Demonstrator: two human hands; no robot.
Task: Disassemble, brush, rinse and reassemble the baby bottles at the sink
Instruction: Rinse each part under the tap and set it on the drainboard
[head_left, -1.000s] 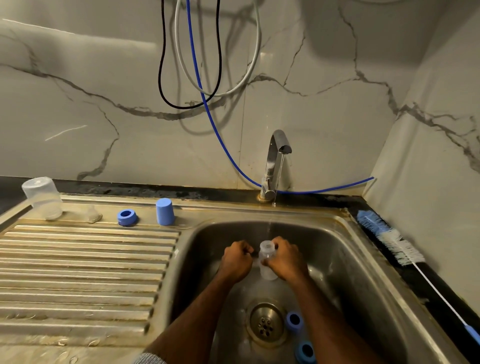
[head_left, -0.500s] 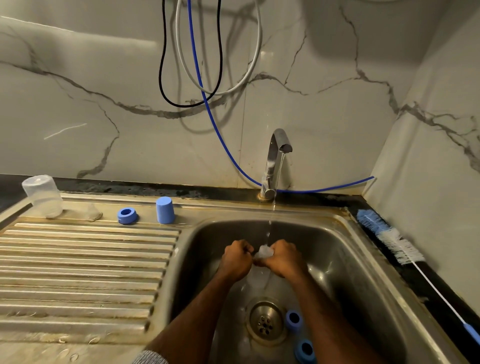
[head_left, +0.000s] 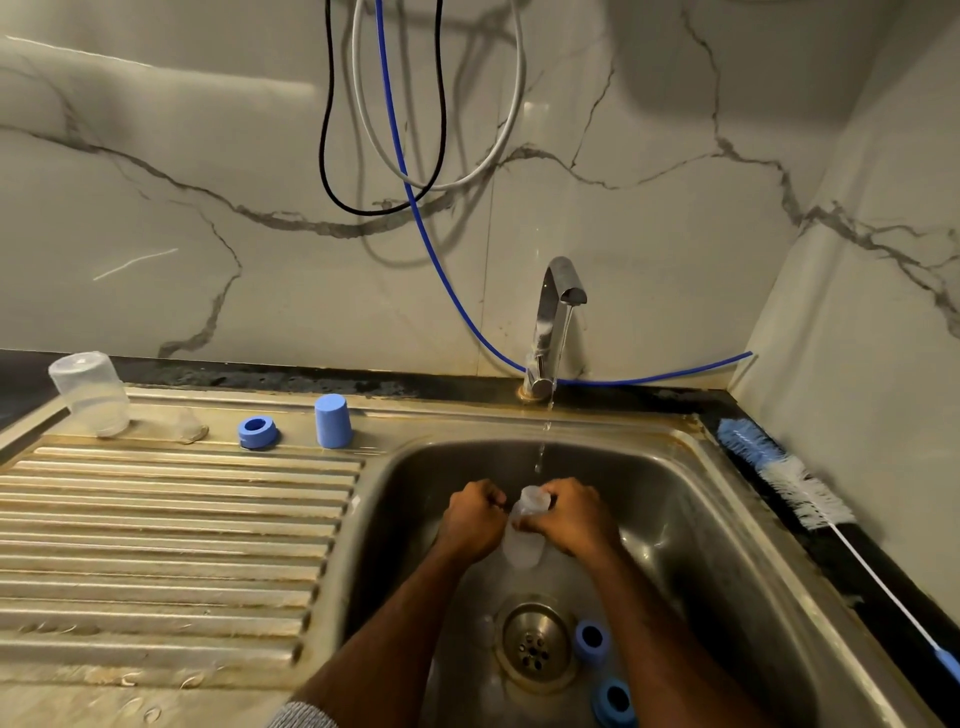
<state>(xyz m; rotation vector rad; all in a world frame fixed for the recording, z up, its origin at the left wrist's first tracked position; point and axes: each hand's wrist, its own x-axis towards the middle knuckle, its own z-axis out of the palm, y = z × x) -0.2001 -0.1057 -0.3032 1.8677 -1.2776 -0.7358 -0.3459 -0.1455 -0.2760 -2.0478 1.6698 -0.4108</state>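
A clear baby bottle (head_left: 525, 540) is held upright in the sink basin (head_left: 691, 545), its mouth under the thin water stream from the tap (head_left: 556, 322). My left hand (head_left: 475, 519) and my right hand (head_left: 571, 514) both grip it from either side. Two blue rings lie on the basin floor by the drain (head_left: 535, 642): one ring (head_left: 592, 642) beside it, another ring (head_left: 615, 701) nearer me. On the drainboard stand an upturned clear bottle (head_left: 91, 392), a clear teat (head_left: 187, 423), a blue ring (head_left: 257, 431) and a blue cap (head_left: 332, 421).
A blue-and-white bottle brush (head_left: 789, 483) lies along the black counter at the right of the sink. A blue hose (head_left: 447, 249) and other cables hang on the marble wall behind the tap. The ribbed drainboard (head_left: 156, 545) fills the left.
The bottle was tipped and shaken low between my hands half a second ago; now it is upright again with its mouth under the stream. Hands stayed in place.
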